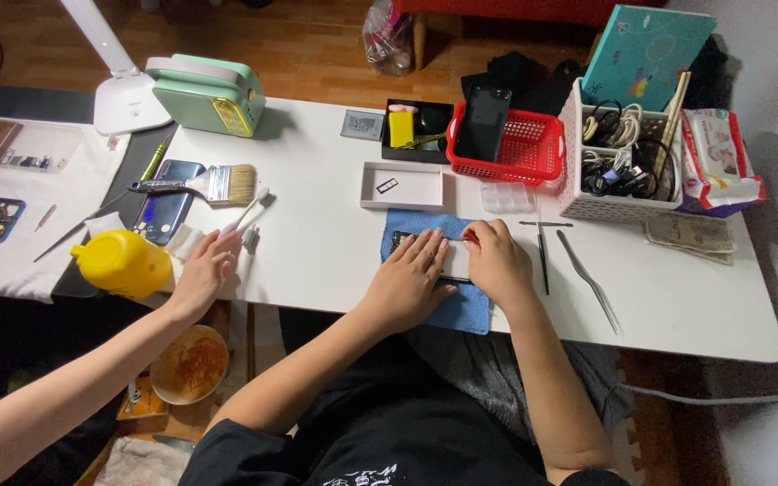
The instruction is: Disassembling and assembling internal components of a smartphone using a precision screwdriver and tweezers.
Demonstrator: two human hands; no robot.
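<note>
A dark phone (399, 241) lies on a blue cloth (463, 311) at the near edge of the white table (317, 243). My left hand (411, 274) lies flat across the phone with its fingers spread and presses it down. My right hand (497, 261) rests beside it at the phone's right end, pinching a small red-tipped tool (470, 236) against the phone's top edge. Most of the phone is hidden under both hands.
A co-worker's hand (202, 274) reaches in from the left, next to a yellow bottle (123, 263) and a white toothbrush (249, 211). Also there: paintbrush (213, 184), blue phone (166, 211), white tray (402, 186), red basket (533, 148), white cable basket (619, 202), tweezers (592, 279), thin black tool (542, 256).
</note>
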